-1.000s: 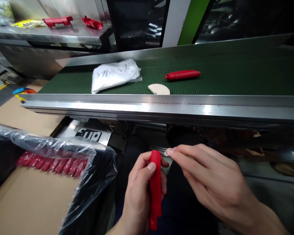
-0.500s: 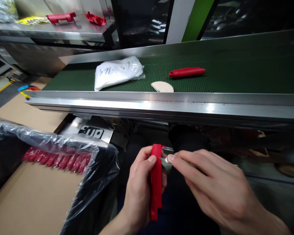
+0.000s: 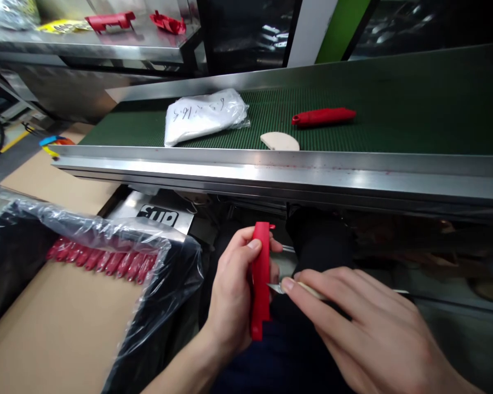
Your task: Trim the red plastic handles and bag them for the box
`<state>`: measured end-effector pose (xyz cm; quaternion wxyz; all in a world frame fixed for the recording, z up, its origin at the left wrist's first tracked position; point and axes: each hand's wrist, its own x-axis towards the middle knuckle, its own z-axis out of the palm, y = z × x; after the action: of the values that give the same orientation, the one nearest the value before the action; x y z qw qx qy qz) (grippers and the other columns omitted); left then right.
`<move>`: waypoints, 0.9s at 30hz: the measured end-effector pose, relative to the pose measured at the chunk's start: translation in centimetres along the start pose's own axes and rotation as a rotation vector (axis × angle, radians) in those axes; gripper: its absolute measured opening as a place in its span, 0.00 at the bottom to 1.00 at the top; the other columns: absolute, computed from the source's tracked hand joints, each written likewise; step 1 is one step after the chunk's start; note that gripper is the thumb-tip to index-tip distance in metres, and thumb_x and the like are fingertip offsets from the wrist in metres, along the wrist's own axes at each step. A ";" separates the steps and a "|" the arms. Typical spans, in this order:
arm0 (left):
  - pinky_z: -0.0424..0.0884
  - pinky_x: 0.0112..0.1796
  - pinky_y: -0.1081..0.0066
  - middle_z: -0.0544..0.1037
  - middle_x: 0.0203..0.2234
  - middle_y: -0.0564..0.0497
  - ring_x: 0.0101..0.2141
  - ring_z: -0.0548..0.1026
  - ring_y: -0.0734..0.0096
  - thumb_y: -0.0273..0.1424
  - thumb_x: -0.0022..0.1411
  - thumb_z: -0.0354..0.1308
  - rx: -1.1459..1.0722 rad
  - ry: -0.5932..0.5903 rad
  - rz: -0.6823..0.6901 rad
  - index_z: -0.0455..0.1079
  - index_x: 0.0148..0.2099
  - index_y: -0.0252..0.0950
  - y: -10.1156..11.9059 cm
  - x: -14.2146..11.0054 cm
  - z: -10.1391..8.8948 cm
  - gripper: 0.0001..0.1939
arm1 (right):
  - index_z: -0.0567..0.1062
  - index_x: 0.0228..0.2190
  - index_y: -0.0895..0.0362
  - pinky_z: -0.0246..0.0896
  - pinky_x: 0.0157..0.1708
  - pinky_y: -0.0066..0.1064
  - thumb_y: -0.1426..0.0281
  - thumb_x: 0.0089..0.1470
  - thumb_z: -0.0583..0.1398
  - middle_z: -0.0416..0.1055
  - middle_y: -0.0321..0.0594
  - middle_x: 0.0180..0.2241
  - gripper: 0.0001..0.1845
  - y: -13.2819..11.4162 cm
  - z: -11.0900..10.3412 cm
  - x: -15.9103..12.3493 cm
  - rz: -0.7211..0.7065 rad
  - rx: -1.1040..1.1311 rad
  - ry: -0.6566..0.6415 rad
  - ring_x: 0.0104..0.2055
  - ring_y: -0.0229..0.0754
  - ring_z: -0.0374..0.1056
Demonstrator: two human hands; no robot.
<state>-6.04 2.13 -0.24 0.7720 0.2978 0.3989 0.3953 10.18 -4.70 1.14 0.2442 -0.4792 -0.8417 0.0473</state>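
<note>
Upright in my left hand point(image 3: 234, 284) is a long red plastic part point(image 3: 262, 273), gripped with the thumb on its near face and fingers behind it. My right hand point(image 3: 365, 323) pinches a craft knife point(image 3: 308, 289) with a pale handle. The knife's pointed blade meets the right edge of the red part, about halfway down. Both hands are over my lap, in front of the conveyor. Part of the knife handle is hidden by the right fingers.
On the green conveyor belt point(image 3: 386, 109) lie a white plastic-wrapped packet point(image 3: 205, 116), a pale half-round piece point(image 3: 280, 141) and another red part point(image 3: 324, 117). A plastic-lined box point(image 3: 78, 323) at left holds several red parts point(image 3: 107, 261). More red pieces point(image 3: 112, 21) rest on a metal shelf.
The knife blade has moved down along the red part's right edge. The red part and my left hand have risen slightly. The whole view has shifted a little.
</note>
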 end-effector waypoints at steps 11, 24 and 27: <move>0.57 0.18 0.77 0.74 0.34 0.50 0.19 0.63 0.80 0.36 0.67 0.49 -0.028 -0.018 -0.001 0.68 0.41 0.37 0.4 0.7 0.2 0.10 | 0.78 0.46 0.58 0.59 0.34 0.34 0.80 0.58 0.54 0.77 0.40 0.42 0.18 -0.7 -0.5 -0.1 -0.028 -0.075 -0.009 0.36 0.41 0.69; 0.57 0.18 0.80 0.71 0.34 0.52 0.22 0.62 0.80 0.37 0.66 0.53 -0.079 -0.023 -0.030 0.65 0.42 0.38 1.2 1.0 0.7 0.08 | 0.74 0.48 0.63 0.63 0.47 0.31 0.87 0.55 0.57 0.73 0.45 0.44 0.20 0.5 -1.1 -0.8 0.056 0.018 0.207 0.46 0.39 0.68; 0.58 0.19 0.81 0.68 0.26 0.56 0.21 0.61 0.81 0.35 0.62 0.60 0.042 -0.068 -0.077 0.64 0.42 0.38 0.9 0.0 0.8 0.10 | 0.73 0.51 0.63 0.63 0.45 0.33 0.86 0.55 0.58 0.72 0.46 0.45 0.22 1.1 -1.2 -0.1 0.096 -0.033 0.221 0.45 0.40 0.68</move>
<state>-5.72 2.45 0.85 0.7934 0.3114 0.3917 0.3464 11.67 -4.39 1.76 0.3250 -0.5252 -0.7864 -0.0083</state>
